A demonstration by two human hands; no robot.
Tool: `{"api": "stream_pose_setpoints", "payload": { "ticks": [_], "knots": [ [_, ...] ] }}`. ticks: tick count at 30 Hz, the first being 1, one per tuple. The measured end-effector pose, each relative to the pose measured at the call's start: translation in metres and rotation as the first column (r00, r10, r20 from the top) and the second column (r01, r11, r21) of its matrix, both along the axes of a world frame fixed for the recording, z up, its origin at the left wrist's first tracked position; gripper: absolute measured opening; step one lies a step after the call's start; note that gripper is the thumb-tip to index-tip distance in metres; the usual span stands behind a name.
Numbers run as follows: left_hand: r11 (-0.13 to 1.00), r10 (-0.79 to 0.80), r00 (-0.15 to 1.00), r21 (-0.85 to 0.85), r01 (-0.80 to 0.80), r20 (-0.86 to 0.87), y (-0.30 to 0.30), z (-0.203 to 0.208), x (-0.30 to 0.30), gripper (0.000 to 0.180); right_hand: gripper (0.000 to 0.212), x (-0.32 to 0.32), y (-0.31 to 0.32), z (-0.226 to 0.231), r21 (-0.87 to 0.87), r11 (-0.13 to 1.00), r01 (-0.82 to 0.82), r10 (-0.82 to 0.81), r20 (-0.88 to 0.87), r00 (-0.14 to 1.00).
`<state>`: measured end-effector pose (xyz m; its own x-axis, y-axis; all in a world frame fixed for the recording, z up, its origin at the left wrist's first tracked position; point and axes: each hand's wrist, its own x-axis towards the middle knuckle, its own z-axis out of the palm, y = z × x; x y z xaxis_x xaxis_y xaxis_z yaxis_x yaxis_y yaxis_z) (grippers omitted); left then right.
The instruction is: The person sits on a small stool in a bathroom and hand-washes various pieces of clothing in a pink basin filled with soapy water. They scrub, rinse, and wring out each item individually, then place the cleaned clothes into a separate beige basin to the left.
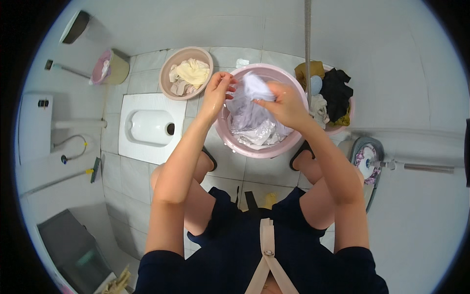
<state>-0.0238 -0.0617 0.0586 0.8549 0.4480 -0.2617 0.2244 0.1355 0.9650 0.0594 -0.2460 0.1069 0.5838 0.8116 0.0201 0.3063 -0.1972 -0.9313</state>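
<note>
A large pink basin point(260, 153) stands on the floor between my feet, with pale, wet-looking laundry point(252, 120) heaped inside. My right hand point(286, 104) grips a white cloth point(257, 87), bunched and slightly blurred, lifted above the basin. Its exact shape is hard to make out. Over the basin's left rim, my left hand point(219, 94) has its fingers loosely bent and apart, with nothing visible in them. It is close to the white cloth but appears separate from it.
A smaller pinkish basin point(165, 84) with cream clothes sits back left, beside a white squat toilet point(128, 105). On the right, another basin point(338, 130) holds dark and mustard clothes under a hanging metal hose point(307, 39). A bin point(119, 68) stands far left, a mop point(367, 164) right.
</note>
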Motion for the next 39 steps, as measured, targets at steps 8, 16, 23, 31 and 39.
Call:
{"api": "stream_pose_setpoints", "payload": {
  "ticks": [8,16,23,31,39],
  "knots": [
    [0.664,-0.265,0.954,0.691,0.287,-0.141,-0.013,-0.125,-0.033,0.052,0.016,-0.021,-0.018,0.103,0.516,0.829,0.216,-0.126,-0.204,0.971],
    [0.983,0.008,0.999,-0.182,-0.016,-0.047,-0.004,-0.045,-0.006,0.026,0.016,0.02,-0.024,0.074,0.279,0.871,0.403,-0.312,-0.32,0.895],
    [0.978,-0.073,0.964,-0.208,0.019,-0.255,0.011,-0.04,0.001,0.026,0.036,0.028,-0.016,-0.096,-0.472,0.849,0.237,-0.024,0.412,0.911],
    [0.983,-0.126,0.98,-0.149,0.103,-0.157,-0.001,-0.101,0.006,0.05,0.056,-0.002,0.0,-0.122,-0.314,0.949,0.006,0.139,0.438,0.888],
    [0.707,-0.235,0.924,0.6,0.375,-0.301,-0.027,-0.155,-0.019,0.029,0.051,-0.005,0.011,-0.173,-0.753,0.61,0.248,0.105,0.387,0.916]
  ]
}}
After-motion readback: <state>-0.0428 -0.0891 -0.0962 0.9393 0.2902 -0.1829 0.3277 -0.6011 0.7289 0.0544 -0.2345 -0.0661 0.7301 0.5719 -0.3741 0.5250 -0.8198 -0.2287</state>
